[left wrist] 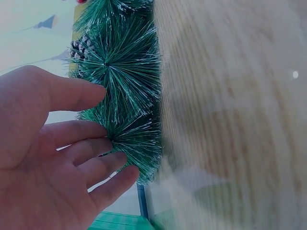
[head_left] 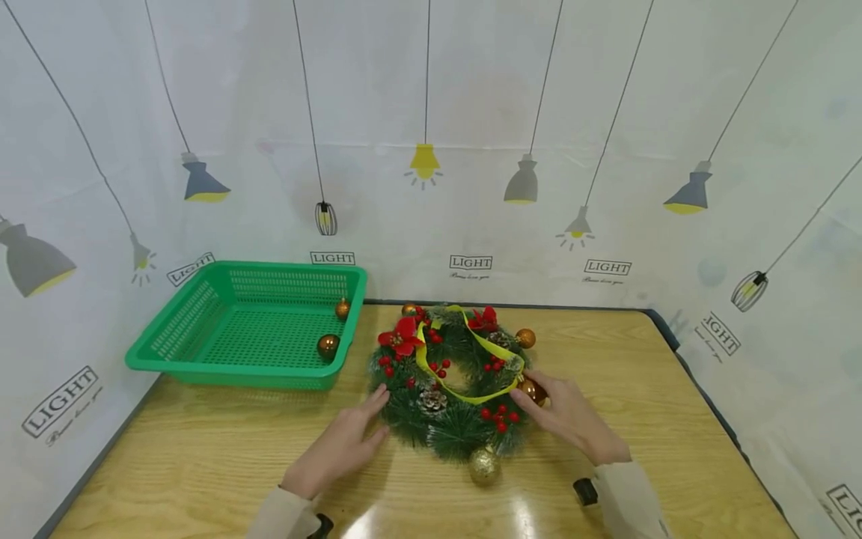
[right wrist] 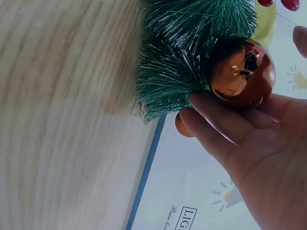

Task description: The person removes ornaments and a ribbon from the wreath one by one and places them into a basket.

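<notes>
A green wreath (head_left: 454, 430) with red flowers, berries, pine cones and a yellow ribbon (head_left: 474, 399) lies on the table. My left hand (head_left: 343, 443) is at its left edge, fingers extended and slightly bent; in the left wrist view the hand (left wrist: 62, 153) holds nothing, fingertips by the green needles (left wrist: 129, 76). At the wreath's right side, my right hand (head_left: 572, 415) has thumb and fingers around a shiny orange ball (head_left: 534, 391). In the right wrist view the fingers of this hand (right wrist: 268, 158) lie behind and beside the ball (right wrist: 242, 74); any fastening is hidden.
A green basket (head_left: 245, 374) stands at the left, with a shiny orange ball (head_left: 328, 346) and a smaller one (head_left: 343, 308) inside. A gold ball (head_left: 484, 466) is at the wreath's front, an orange glitter ball (head_left: 525, 338) at its right. A printed backdrop stands behind the table.
</notes>
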`<control>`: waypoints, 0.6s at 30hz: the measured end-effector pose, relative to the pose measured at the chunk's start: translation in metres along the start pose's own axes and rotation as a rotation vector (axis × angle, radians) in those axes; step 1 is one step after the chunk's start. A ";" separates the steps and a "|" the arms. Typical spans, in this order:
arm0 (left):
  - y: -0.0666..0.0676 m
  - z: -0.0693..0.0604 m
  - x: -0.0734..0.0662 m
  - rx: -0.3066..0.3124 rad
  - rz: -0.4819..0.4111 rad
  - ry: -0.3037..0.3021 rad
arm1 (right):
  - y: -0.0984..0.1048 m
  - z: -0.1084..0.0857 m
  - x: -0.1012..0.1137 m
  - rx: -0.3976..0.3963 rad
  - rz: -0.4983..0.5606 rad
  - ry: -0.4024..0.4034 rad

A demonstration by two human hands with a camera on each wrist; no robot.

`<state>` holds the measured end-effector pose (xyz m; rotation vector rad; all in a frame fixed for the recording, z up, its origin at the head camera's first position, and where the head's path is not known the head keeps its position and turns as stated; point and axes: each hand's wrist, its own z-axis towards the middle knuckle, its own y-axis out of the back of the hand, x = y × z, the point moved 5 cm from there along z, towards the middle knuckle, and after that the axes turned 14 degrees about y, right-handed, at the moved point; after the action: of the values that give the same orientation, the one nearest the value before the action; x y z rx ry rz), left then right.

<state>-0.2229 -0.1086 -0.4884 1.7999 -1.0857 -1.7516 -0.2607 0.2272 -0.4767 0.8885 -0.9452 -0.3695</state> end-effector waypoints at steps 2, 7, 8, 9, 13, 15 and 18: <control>0.000 0.001 0.001 0.006 -0.005 0.012 | 0.000 -0.002 0.001 0.000 -0.006 -0.001; 0.002 0.005 0.002 -0.005 -0.010 0.010 | 0.001 -0.004 0.004 0.014 -0.019 -0.016; 0.002 0.005 0.002 -0.006 -0.007 0.010 | 0.001 -0.004 0.005 0.014 -0.018 -0.016; 0.003 0.006 0.002 -0.007 -0.007 0.010 | 0.001 -0.005 0.005 0.014 -0.023 -0.017; 0.003 0.008 0.002 0.001 -0.006 0.021 | 0.000 -0.007 0.008 0.003 -0.040 0.006; 0.003 0.009 0.002 0.007 -0.009 0.025 | -0.001 -0.008 0.008 -0.002 -0.045 0.016; 0.003 0.009 0.002 0.011 -0.015 0.024 | -0.002 -0.010 0.008 -0.001 -0.057 0.017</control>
<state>-0.2326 -0.1102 -0.4889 1.8354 -1.0769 -1.7315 -0.2480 0.2254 -0.4766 0.9173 -0.9049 -0.4106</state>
